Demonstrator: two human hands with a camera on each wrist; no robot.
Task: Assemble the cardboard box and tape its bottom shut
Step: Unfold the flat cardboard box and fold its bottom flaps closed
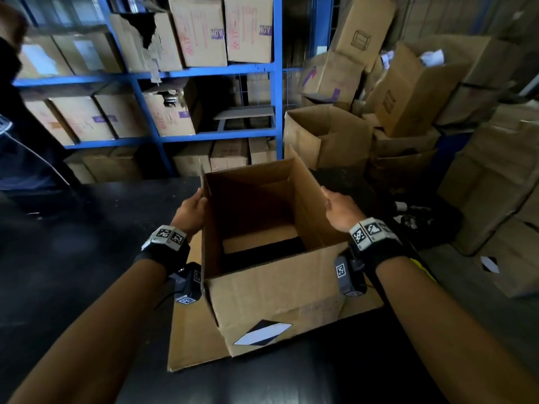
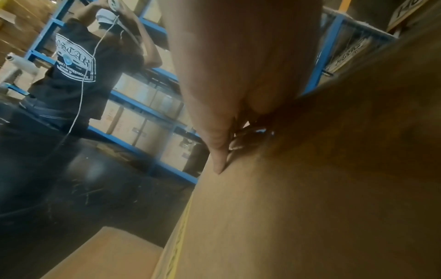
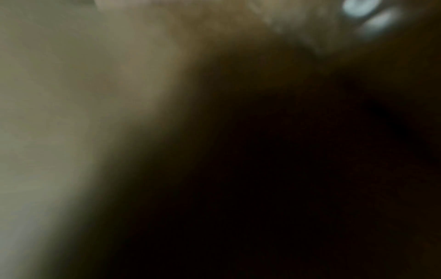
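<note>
Cardboard box [image 1: 271,290] stood opened out as a tube on the black bench [image 1: 87,258], held at both sides.

At the left wall the left hand [image 1: 191,211] gripped the upper edge, thumb outside, its fingers [image 2: 218,151] laid against the cardboard in the wrist view. Inside, the bottom looked only partly folded, with dark bench showing through. The right hand [image 1: 339,209] lay on the right wall's rim; its grip could not be told. Empty, it probably handled light and flexed easily, so folded corners and edges seemed the best holds.
</note>
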